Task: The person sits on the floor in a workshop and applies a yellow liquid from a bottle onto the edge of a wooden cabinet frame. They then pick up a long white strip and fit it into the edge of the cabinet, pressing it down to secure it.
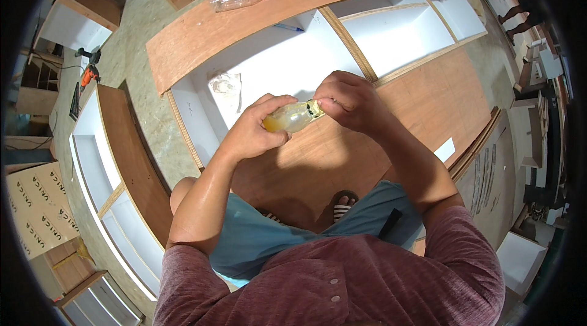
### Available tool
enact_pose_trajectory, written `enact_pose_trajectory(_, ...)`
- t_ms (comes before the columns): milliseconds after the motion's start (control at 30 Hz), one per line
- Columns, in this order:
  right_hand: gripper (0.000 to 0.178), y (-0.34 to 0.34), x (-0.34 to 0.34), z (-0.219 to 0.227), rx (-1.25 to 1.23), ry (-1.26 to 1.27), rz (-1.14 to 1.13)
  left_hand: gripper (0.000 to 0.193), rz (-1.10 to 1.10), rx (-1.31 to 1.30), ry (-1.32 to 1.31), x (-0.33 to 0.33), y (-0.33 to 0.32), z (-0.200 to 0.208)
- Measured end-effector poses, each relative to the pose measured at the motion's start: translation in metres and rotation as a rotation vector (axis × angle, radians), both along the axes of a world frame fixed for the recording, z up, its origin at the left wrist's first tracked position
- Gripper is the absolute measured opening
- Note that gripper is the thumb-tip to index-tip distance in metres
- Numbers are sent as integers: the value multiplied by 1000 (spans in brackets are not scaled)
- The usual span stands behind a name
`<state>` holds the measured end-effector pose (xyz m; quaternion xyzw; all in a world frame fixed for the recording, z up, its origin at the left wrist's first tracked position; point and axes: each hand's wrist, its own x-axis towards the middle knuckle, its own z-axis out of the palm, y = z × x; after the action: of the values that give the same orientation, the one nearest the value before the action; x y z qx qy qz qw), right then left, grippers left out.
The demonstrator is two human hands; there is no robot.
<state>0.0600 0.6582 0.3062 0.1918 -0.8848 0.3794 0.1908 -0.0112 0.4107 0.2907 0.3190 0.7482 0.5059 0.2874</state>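
Orange power tool (89, 73) lies on the floor at far left. Left hand (254, 132) is clamped around the body of a small clear bottle (292, 117) containing yellowish liquid, held above the wooden cabinet panel (342, 155). Right hand (350, 101) pinches the bottle's dark cap end, fingers closed together.
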Motion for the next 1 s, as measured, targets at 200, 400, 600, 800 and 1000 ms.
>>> enact_pose_trajectory(200, 2, 0, 0, 2, 28, 56, -20, 63, 4, 43, -87, 1, 0, -2)
enact_pose_trajectory(400, 6, 0, -2, 4, -19, 31, 11, 61, -3, 80, -158, 2, 0, -5)
enact_pose_trajectory(600, 8, 0, -3, 2, -79, 16, 9, 60, 20, 81, -185, 6, 1, -4)
enact_pose_trajectory(800, 7, 1, 1, 5, -118, -143, -26, 59, 35, 50, -152, 8, 3, -2)
enact_pose_trajectory(1000, 6, 1, 5, 10, -224, -288, -77, 59, 45, 94, -240, 9, 6, -7)
